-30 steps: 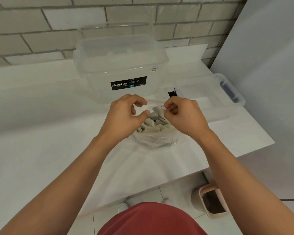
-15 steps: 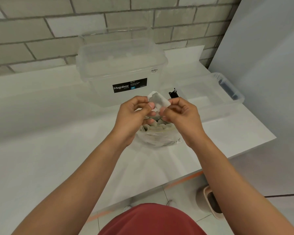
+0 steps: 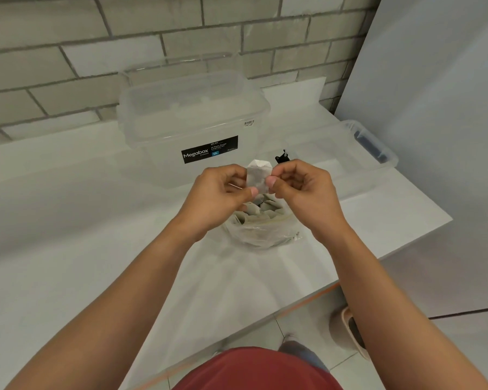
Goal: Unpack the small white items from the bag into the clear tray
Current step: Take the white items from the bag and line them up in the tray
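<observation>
We pinch one white item [image 3: 259,175] upright between left hand [image 3: 220,197] and right hand [image 3: 304,190]; the clear tray [image 3: 358,164] lies rightward, nearer our right.

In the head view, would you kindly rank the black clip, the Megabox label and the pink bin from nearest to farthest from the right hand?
From the right hand:
1. Black clip, just beyond the knuckles on the counter.
2. Megabox label, on the big clear box, up and to the left.
3. Pink bin, on the floor below the counter, lower right.
</observation>
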Available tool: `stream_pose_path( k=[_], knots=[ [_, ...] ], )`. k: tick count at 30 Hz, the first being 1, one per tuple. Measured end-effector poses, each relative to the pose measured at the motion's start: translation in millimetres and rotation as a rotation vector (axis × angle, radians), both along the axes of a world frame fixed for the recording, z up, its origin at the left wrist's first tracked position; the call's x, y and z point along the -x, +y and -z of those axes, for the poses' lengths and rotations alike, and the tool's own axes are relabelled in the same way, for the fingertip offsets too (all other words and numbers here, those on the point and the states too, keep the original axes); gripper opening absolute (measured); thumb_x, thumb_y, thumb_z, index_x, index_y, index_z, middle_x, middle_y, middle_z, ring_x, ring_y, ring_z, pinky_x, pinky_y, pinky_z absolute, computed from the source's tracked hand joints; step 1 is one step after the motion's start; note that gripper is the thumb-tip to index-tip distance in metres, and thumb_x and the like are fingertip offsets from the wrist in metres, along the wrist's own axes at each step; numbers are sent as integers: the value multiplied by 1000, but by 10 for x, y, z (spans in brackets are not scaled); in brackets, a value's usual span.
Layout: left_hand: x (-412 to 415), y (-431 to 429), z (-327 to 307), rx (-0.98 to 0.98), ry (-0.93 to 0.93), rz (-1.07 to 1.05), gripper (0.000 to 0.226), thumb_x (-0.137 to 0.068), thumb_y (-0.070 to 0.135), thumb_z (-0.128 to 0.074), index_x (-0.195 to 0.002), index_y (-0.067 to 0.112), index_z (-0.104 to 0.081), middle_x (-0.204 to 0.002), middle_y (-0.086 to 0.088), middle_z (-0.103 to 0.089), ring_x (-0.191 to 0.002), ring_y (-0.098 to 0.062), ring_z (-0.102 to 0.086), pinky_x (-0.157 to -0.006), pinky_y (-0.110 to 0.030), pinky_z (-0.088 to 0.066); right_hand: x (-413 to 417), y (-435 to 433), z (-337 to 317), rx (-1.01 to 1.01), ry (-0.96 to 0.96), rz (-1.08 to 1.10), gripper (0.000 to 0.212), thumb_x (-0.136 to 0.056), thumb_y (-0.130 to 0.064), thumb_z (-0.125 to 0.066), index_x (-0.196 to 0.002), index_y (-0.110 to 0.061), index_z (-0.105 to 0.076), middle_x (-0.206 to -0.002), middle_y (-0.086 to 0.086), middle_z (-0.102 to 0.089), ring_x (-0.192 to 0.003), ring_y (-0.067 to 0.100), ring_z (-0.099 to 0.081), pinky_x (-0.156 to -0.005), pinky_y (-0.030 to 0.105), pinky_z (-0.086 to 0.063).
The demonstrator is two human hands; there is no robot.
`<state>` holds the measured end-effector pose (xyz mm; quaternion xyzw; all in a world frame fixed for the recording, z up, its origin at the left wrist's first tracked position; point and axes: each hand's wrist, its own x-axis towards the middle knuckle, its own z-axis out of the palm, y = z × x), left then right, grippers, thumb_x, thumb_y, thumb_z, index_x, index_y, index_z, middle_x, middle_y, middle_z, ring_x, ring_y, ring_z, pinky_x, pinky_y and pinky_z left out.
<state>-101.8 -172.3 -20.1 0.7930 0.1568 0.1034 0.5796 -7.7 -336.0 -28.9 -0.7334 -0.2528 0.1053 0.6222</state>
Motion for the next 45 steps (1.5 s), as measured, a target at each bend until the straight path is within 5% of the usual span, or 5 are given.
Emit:
stream_pose_path(
  k=[4, 7, 18, 26, 45],
  knots=[
    [-94, 2, 4, -255, 19, -8, 14, -84, 16, -79, -92, 27, -74, -80, 10, -74, -74, -4, -71, -72, -20, -57, -123, -92, -143, 143, -134, -73, 32, -89, -23, -79, -120, -27, -71, -104, -8, -71, -82, 10, -69, -74, 20, -55],
    [-187, -37, -72, -325, 50, 51, 25, -84, 17, -79, -104, 29, -72, -79, 13, -74, -74, 1, -68, -68, -8, -49, -319, -167, -309, 298, -305, -166, 12, -91, -29, -76, -103, -28, -78, -86, -17, -73, -76, 8, -69, -71, 20, -53],
    [-867, -442, -73, -553, -36, -120, 33, -84, 39, -77, -114, 32, -66, -105, 17, -65, -96, -3, -59, -81, -27, -51, -1578, -426, -666, 463, -544, -54, 6, -92, -34, -74, -95, -32, -78, -69, -27, -66, -70, -5, -64, -62, 8, -41],
    [-1279, -939, 302, -1010, -37, 24, 27, -80, 44, -79, -103, 29, -78, -97, 13, -70, -89, -17, -61, -72, -32, -52, -2436, -177, 37, 836, -662, -233, 12, -98, -29, -65, -104, -29, -75, -99, -3, -76, -92, 25, -66, -80, 42, -57],
    [-1348, -1143, 393, -1091, -24, -65, 25, -86, 45, -58, -75, 33, -76, -75, 15, -65, -74, -16, -54, -59, -31, -45, -2347, 309, 405, 1196, -855, -483, 15, -98, -20, -58, -105, -22, -71, -104, 6, -65, -94, 32, -63, -69, 30, -38]
  ],
)
